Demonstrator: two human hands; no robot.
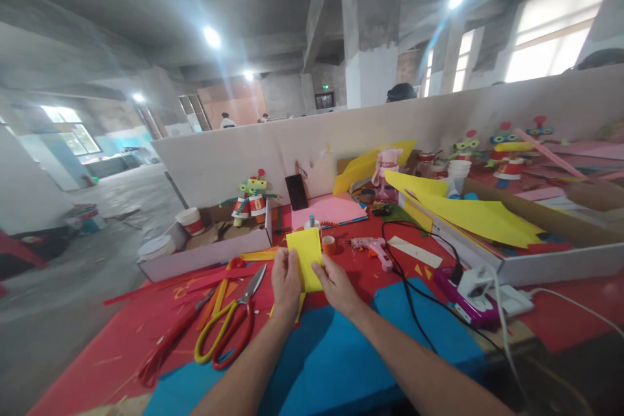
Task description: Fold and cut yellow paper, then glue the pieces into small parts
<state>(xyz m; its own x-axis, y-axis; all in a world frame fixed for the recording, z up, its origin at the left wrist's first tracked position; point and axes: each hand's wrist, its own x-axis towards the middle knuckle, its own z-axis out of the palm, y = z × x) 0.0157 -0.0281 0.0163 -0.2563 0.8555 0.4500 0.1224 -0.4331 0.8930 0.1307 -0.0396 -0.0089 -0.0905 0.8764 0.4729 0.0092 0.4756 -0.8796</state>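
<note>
A yellow rectangular sheet, foam or card by its look, is held up between both hands over the table. My left hand grips its left edge, thumb on the near face. On the right edge, my right hand pinches the lower part. Just left of my left hand lie large scissors with one red and one yellow handle, blades apart. Behind the sheet stands a small orange cup-like piece. A pink glue gun lies to the right, a small red light glowing on it.
Blue sheets cover the near table edge. A purple power strip with plugs and trailing cables sits right. White boxes hold small robot figures on the left and yellow sheets on the right. A phone leans against the back panel.
</note>
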